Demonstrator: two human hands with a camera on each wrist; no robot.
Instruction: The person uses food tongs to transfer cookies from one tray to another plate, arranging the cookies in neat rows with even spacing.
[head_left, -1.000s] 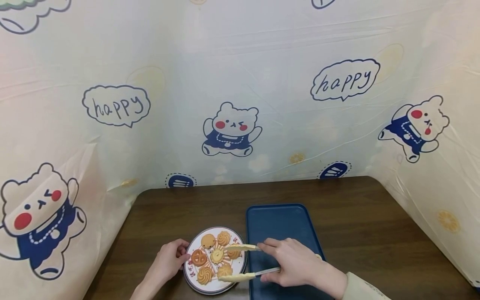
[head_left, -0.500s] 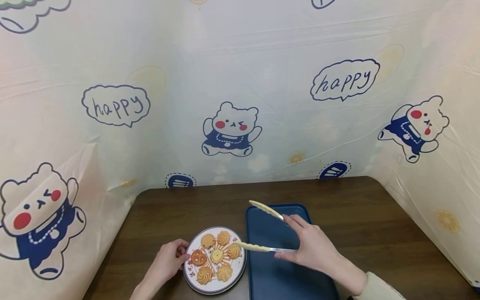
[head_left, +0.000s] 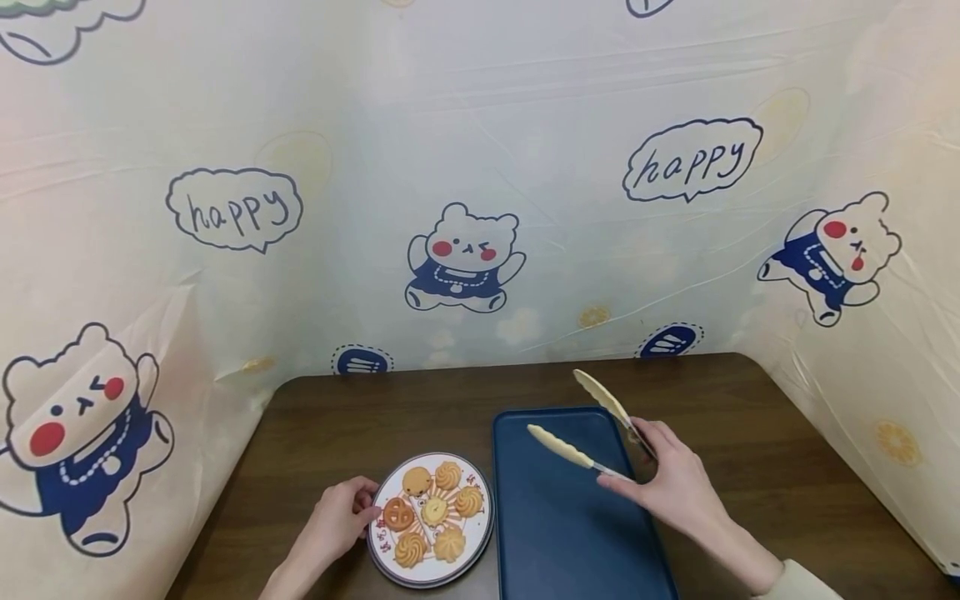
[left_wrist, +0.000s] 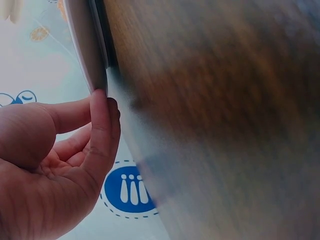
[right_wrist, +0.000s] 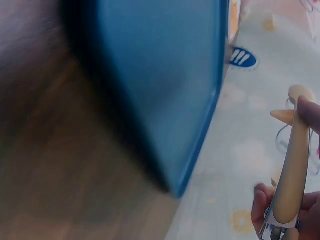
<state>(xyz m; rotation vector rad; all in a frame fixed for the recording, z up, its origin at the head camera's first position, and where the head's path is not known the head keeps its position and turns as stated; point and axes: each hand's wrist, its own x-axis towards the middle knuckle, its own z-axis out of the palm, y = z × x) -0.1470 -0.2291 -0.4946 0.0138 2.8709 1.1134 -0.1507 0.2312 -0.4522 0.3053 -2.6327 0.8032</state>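
The right hand [head_left: 678, 487] pinches open tongs [head_left: 592, 425] over the tray's [head_left: 562, 533] far edge. The left hand [head_left: 333, 521], fingers seemingly curled, touches the tin's [head_left: 480, 546] rim.

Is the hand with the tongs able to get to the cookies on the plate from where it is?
Probably yes. The right hand holds the tongs open above the blue tray, and the cookies lie uncovered on the plate right beside it, with nothing between.

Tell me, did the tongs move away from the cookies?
Yes. The tongs in the right hand swung right and away, from over the cookie plate to above the blue tray.
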